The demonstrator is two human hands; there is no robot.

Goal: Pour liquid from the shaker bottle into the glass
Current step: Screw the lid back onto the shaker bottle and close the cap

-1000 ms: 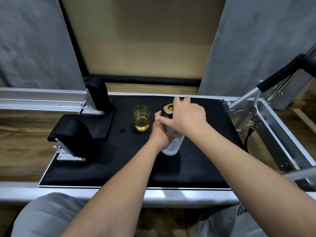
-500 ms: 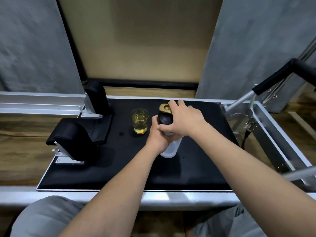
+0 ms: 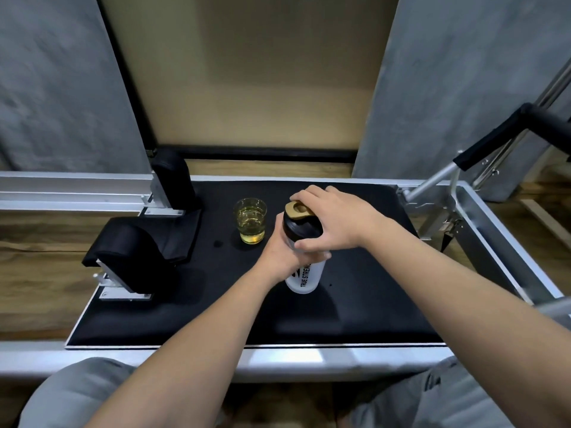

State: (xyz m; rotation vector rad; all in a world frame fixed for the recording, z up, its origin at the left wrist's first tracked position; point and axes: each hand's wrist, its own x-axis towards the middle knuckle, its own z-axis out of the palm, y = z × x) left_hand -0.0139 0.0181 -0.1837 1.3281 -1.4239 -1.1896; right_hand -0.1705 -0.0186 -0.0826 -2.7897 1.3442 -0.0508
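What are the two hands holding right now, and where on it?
Both hold the shaker bottle. The left hand wraps its translucent body just below the black lid; the right hand grips the lid from above.

A: State the condition of the shaker bottle [image 3: 304, 274].

B: Frosted translucent body with black vertical lettering, black lid [image 3: 299, 227] fitted, tan flip cap [image 3: 297, 209] on top. It stands roughly upright on the black mat [image 3: 355, 304].

A: And the glass [image 3: 250, 220]?

B: Clear tumbler, upright on the same mat, just to the bottle's left. It holds yellow liquid [image 3: 252, 228] to above half height.
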